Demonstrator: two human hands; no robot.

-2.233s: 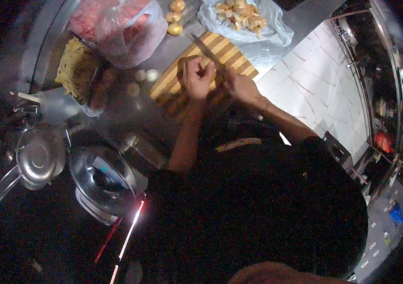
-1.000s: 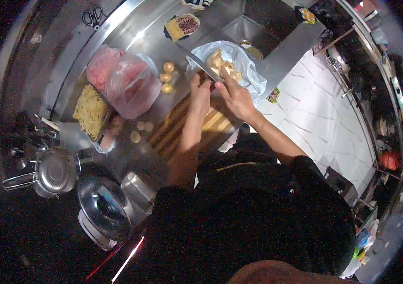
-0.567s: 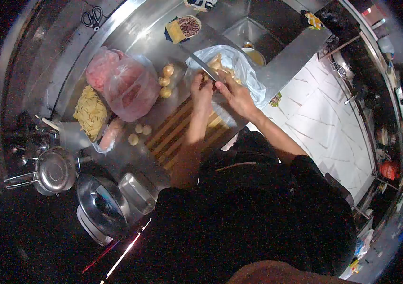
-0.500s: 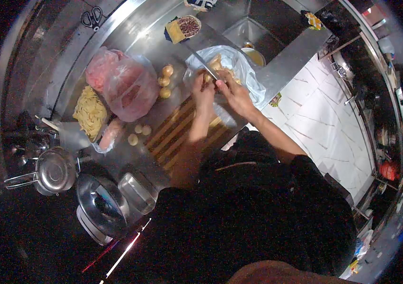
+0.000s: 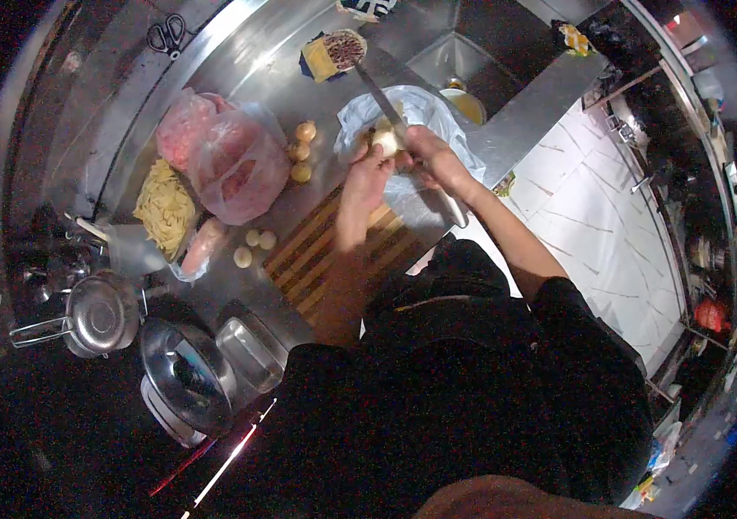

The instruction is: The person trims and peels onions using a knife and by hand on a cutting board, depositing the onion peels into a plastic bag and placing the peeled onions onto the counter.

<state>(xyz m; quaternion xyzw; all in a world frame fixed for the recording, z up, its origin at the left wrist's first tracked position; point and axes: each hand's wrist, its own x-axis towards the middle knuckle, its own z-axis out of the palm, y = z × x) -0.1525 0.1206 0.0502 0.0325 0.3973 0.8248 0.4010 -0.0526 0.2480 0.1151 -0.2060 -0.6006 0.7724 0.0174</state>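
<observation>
White onion point(image 5: 385, 141) above the plastic bag point(image 5: 427, 108): we see it in the curled fingers of the left hand point(image 5: 366, 177), which partly hide it. The right hand point(image 5: 437, 160) is closed round the knife point(image 5: 376, 90), whose long axis slants from the pale handle point(image 5: 454, 208) at lower right to the tip at upper left, pointing forward. We note that the onion lies just left of the blade, between the two hands and nearer the left; whether blade and onion touch, we cannot tell.
</observation>
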